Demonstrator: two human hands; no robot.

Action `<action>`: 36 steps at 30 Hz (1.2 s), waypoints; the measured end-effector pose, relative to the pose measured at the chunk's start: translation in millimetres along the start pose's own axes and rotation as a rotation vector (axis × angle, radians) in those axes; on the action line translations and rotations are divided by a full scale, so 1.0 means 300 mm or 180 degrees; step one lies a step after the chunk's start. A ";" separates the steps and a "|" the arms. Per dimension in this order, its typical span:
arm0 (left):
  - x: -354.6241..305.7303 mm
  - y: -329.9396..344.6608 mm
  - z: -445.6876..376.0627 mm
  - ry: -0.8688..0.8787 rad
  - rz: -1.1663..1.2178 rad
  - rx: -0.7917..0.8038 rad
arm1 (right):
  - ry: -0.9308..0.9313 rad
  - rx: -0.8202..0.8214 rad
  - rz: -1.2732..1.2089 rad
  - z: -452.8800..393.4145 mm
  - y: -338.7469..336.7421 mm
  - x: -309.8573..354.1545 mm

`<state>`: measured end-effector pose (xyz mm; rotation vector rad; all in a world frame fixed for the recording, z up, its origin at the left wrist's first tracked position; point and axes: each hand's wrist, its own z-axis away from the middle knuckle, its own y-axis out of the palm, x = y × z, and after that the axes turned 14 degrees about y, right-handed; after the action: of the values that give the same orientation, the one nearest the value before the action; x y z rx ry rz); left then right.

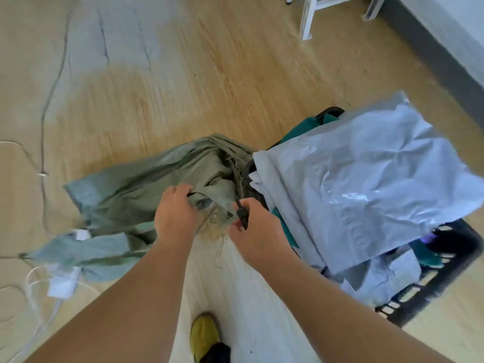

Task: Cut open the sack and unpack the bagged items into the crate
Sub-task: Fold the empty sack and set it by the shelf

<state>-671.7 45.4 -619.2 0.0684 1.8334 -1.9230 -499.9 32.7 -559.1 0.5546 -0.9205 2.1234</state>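
Observation:
A limp green woven sack (125, 195) lies crumpled on the wooden floor, frayed threads hanging at its torn edge. My left hand (174, 214) grips a fold of the sack near that edge. Just to its right, my right hand (255, 229) holds a small black cutter (242, 214) against the sack's frayed fabric. A black plastic crate (429, 286) stands to the right, heaped with grey plastic bagged items (366, 184); teal fabric shows among them.
White cables and a white power adapter (61, 286) lie on the floor at the lower left. A thin dark cord runs across the floor further left. White metal shelf legs (307, 19) stand at the top right beside a wall. My yellow shoe (204, 336) is below.

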 end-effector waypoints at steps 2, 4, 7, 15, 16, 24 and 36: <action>-0.052 -0.129 0.033 -0.0077 0.0223 -0.0043 | 0.0092 0.0086 0.0012 0.081 -0.043 0.057; -0.105 -0.266 0.051 -0.0223 0.0648 -0.0145 | 0.0174 0.0154 -0.0017 0.159 -0.080 0.124; -0.185 -0.480 0.068 -0.0649 0.1522 -0.0264 | 0.0143 0.0312 -0.0228 0.279 -0.121 0.252; -0.382 -0.975 0.089 -0.0852 0.3897 0.0497 | 0.0414 0.0259 -0.0714 0.543 -0.167 0.528; -0.406 -1.030 0.086 -0.0669 0.4044 0.0584 | 0.0491 0.0120 -0.0878 0.567 -0.179 0.560; -0.278 -1.327 0.217 0.0471 0.2457 0.1730 | 0.0713 -0.0099 -0.2365 0.650 -0.340 0.871; -0.168 -1.432 0.379 -0.0688 0.2760 0.0568 | -0.0107 -0.0065 -0.1271 0.872 -0.432 1.071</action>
<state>-753.7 -52.8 -190.7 0.5855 1.1827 -1.3828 -578.6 43.3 -132.3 0.7015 -0.7741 1.7482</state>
